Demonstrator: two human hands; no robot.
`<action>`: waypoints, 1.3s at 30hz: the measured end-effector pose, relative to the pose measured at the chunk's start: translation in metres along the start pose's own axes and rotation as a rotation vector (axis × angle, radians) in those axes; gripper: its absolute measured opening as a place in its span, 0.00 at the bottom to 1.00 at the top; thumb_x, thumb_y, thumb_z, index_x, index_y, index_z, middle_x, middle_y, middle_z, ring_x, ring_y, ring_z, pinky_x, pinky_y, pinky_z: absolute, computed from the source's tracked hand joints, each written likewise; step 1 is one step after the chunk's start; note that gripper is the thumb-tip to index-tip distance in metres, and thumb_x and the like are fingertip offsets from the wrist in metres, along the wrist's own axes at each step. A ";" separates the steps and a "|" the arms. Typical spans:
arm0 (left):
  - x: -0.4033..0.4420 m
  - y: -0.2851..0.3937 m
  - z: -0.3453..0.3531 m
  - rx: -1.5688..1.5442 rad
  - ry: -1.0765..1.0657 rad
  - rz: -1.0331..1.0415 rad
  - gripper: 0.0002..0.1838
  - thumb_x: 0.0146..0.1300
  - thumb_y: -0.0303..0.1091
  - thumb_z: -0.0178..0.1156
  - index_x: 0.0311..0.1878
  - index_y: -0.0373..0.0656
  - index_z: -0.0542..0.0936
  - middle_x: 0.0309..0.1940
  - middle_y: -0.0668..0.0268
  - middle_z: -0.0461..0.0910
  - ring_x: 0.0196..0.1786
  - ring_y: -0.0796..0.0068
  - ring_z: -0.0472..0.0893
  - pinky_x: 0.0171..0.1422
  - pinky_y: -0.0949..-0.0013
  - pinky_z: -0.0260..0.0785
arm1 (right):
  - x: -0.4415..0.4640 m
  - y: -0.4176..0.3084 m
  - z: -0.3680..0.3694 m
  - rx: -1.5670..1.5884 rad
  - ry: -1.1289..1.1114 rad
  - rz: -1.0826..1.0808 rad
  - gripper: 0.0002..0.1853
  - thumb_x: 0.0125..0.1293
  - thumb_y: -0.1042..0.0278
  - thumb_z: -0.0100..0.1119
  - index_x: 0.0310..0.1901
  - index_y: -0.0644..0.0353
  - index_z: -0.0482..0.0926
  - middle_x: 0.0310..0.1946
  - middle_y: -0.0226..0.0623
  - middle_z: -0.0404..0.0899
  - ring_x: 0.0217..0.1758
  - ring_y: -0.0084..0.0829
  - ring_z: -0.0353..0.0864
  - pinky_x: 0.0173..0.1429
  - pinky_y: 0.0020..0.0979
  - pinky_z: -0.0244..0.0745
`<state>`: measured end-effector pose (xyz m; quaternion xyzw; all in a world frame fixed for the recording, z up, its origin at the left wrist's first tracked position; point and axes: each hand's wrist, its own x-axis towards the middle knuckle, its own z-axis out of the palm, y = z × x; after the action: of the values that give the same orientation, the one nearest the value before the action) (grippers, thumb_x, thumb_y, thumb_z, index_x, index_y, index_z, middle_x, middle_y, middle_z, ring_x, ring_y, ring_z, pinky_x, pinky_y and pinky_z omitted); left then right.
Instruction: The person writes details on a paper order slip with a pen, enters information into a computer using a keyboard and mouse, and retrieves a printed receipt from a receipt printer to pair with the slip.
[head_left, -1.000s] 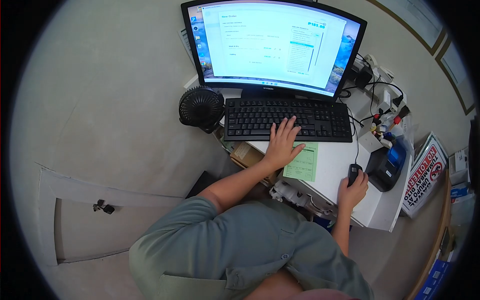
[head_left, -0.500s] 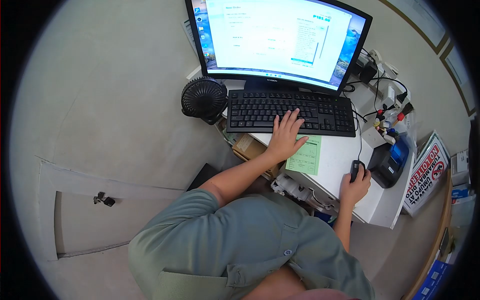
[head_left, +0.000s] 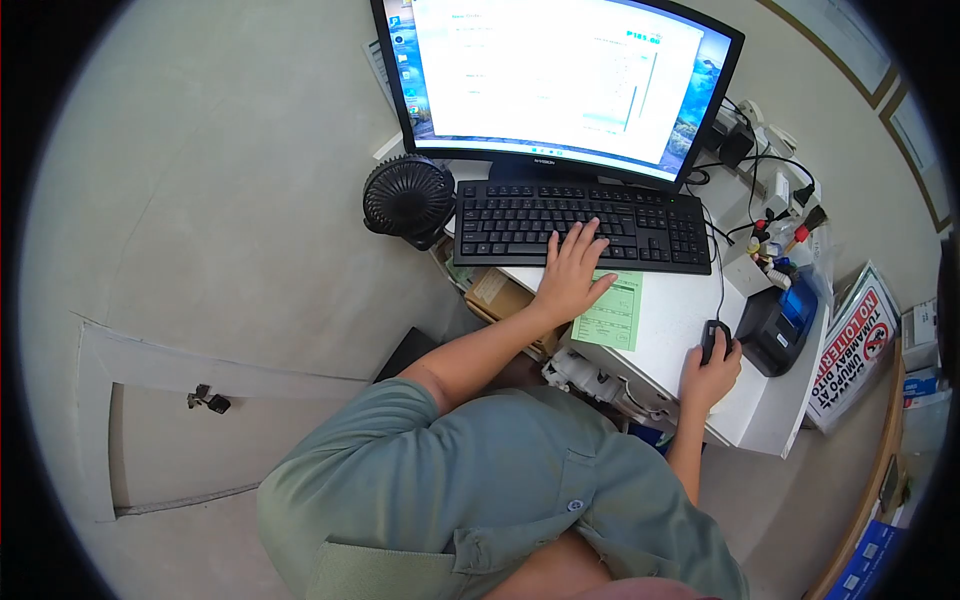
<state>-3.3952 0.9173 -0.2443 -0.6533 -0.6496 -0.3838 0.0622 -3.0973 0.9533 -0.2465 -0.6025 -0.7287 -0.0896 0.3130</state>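
Note:
My left hand (head_left: pixel 572 273) rests with spread fingers on the lower middle keys of a black keyboard (head_left: pixel 500 222), holding nothing. Under its thumb side lies a green printed form (head_left: pixel 612 318) on the white desk (head_left: pixel 662 330). My right hand (head_left: pixel 712 372) is wrapped over a black computer mouse (head_left: pixel 715 340) at the desk's right part. Behind the keyboard stands a curved monitor (head_left: pixel 560 75), its bright window showing a pale page with a price in blue-green; most of the text is washed out.
A black fan (head_left: pixel 408 197) stands left of the keyboard. A black and blue device (head_left: pixel 778 325) sits right of the mouse, below cables and adapters (head_left: pixel 737 145). A printed sign (head_left: pixel 853 350) leans beyond the desk's right edge. Brown cardboard (head_left: pixel 498 295) shows under the desk.
Since a second ago the view has shifted slightly, so the desk and monitor appear a little higher and further right. The page on the screen looks paler. Both hands keep their places.

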 end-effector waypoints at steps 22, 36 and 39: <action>0.000 0.001 -0.001 -0.020 0.000 -0.013 0.30 0.66 0.48 0.61 0.65 0.41 0.68 0.75 0.51 0.57 0.76 0.45 0.58 0.75 0.34 0.42 | 0.001 -0.002 -0.001 -0.018 -0.008 0.010 0.29 0.54 0.64 0.62 0.62 0.49 0.77 0.64 0.56 0.69 0.58 0.57 0.73 0.58 0.51 0.71; 0.001 0.001 -0.003 -0.018 -0.024 -0.016 0.30 0.67 0.50 0.59 0.65 0.39 0.68 0.75 0.50 0.55 0.76 0.45 0.57 0.75 0.33 0.42 | 0.001 0.003 0.003 0.042 0.014 -0.028 0.28 0.55 0.68 0.61 0.61 0.53 0.76 0.64 0.59 0.68 0.61 0.59 0.70 0.62 0.53 0.67; -0.001 -0.001 0.000 -0.025 -0.022 -0.026 0.30 0.67 0.49 0.60 0.65 0.42 0.68 0.76 0.51 0.55 0.77 0.46 0.56 0.76 0.35 0.40 | 0.001 0.001 0.001 0.036 0.006 -0.022 0.27 0.56 0.67 0.61 0.61 0.52 0.77 0.63 0.58 0.68 0.60 0.59 0.71 0.62 0.52 0.68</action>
<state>-3.3959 0.9167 -0.2446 -0.6496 -0.6539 -0.3855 0.0416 -3.0969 0.9548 -0.2468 -0.5886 -0.7356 -0.0817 0.3252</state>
